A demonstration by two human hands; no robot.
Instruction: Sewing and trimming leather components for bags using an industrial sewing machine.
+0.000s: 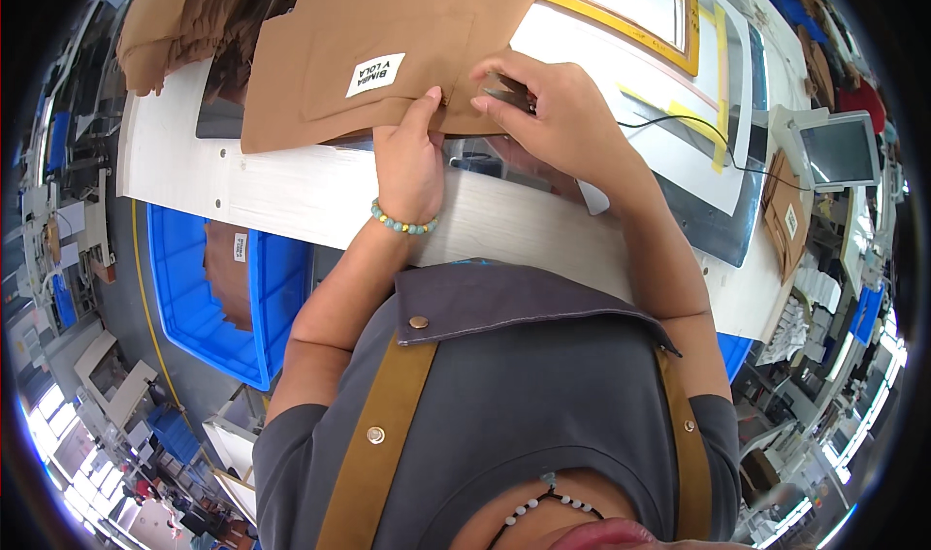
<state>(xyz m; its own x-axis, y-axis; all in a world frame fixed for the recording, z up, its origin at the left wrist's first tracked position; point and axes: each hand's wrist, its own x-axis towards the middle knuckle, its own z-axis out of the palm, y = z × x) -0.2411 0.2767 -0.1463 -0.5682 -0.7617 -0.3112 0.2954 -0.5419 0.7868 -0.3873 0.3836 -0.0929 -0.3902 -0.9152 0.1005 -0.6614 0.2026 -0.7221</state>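
Note:
A flat brown fabric piece (pixel 291 94) with a white label (pixel 375 75) sewn on it lies at the front of the worktable. My left hand (pixel 409 162) pinches its near edge, thumb on top and fingers beneath. Just to the right, my right hand (pixel 567 113) is curled around small dark thread snips (pixel 510 92), mostly covered by the fingers. The snips are over the right part of the fabric, close to the left thumb.
A heap of brown fabric pieces (pixel 175 26) hangs at the far left. The white table (pixel 291 196) holds a yellow frame (pixel 690 26) and a white sheet at right. Below left stands a blue bin (pixel 199 327) with brown fabric inside. A monitor (pixel 839 152) stands far right.

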